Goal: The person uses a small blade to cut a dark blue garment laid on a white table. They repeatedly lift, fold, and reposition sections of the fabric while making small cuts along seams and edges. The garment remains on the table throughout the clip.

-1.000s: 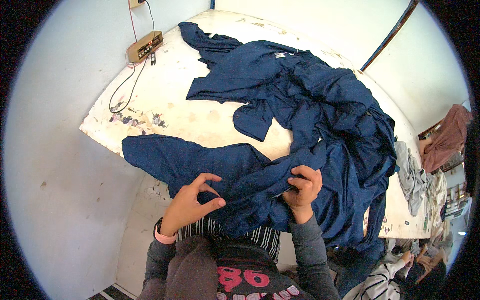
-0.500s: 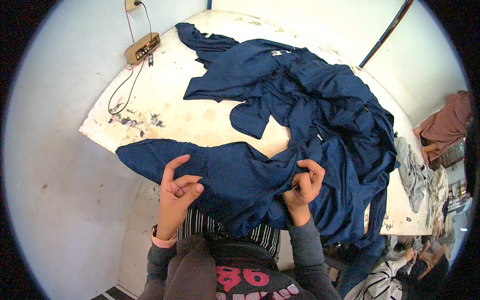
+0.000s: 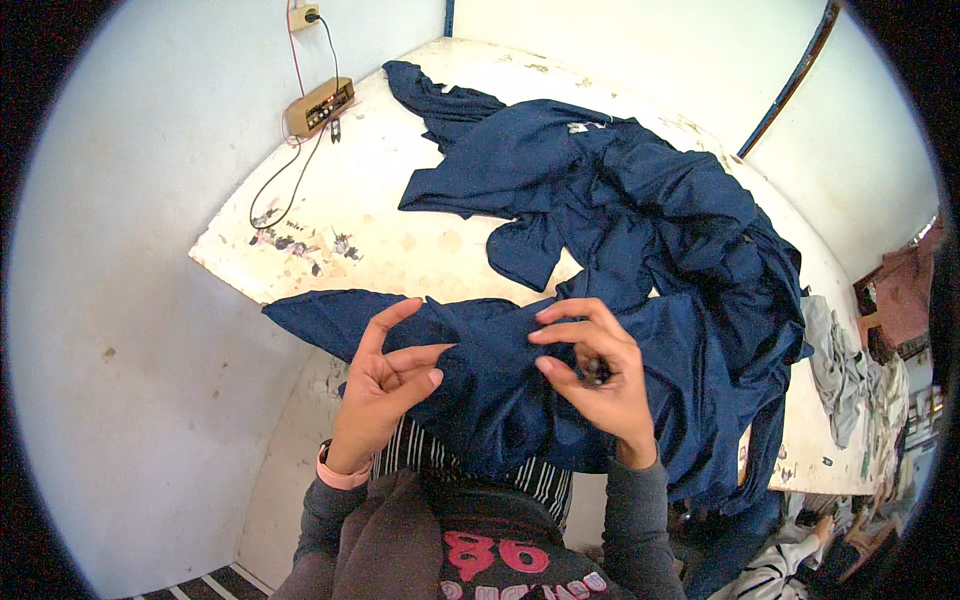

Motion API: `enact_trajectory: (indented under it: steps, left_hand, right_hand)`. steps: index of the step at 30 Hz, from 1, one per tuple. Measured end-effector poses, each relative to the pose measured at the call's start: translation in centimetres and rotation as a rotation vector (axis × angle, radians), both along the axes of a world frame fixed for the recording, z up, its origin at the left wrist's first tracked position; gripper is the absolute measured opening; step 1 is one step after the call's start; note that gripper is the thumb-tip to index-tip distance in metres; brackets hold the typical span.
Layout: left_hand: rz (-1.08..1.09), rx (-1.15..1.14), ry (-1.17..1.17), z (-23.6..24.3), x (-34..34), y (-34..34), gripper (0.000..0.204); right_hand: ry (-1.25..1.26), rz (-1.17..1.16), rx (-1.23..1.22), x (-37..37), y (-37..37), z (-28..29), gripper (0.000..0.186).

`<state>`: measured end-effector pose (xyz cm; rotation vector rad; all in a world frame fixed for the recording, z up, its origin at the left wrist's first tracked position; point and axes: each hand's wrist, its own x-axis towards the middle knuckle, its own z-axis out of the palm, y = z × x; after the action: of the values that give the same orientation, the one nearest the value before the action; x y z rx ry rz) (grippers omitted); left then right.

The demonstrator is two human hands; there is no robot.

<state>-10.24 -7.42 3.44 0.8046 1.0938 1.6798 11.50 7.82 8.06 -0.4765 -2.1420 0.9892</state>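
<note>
One dark blue cloth lies crumpled on the white table and over its near edge. The left hand keeps its fingers spread; the right hand curves around a small dark object, its grip I cannot tell.

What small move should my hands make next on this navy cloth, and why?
Perhaps pinch the navy cloth with your left hand: its thumb and forefinger stand parted over it and look free, while your right hand holds a small dark object, too blurred to identify.

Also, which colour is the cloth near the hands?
The cloth is dark blue, shown in the head view.
</note>
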Motion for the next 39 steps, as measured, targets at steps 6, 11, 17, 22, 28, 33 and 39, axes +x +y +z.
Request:
enact_trajectory:
  steps: [6, 11, 17, 22, 28, 33, 39]
  left_hand:
    - [0.015, 0.051, -0.032, 0.1, 0.3, 0.0, 0.073]
    - [0.007, 0.082, -0.15, -0.2, 0.3, 0.1, 0.074]
    - [-0.022, 0.069, -0.159, 0.1, 0.6, 0.2, 0.068]
    - [-0.022, 0.063, -0.118, 0.0, 0.5, 0.1, 0.067]
    - [-0.079, 0.024, 0.039, 0.6, 0.3, 0.0, 0.064]
    - [-0.019, 0.184, 0.169, 1.0, 1.7, 0.1, 0.067]
    - [0.535, 0.385, 0.977, -3.4, 0.9, 1.0, 0.054]
  right_hand:
    - [0.02, -0.075, -0.108, -2.6, -1.2, -1.4, 0.035]
    - [0.11, 0.021, -0.069, -3.3, -1.0, -2.6, 0.029]
    - [0.004, -0.024, 0.139, -3.4, -0.8, -2.1, 0.025]
    - [0.063, -0.006, 0.038, -3.7, -0.8, -2.7, 0.021]
    - [0.143, 0.339, -0.532, -4.1, 2.7, -1.9, 0.052]
    - [0.039, 0.507, -0.249, -5.1, 4.1, -2.2, 0.053]
    - [0.157, -0.042, 0.804, -2.6, 0.7, -1.4, 0.013]
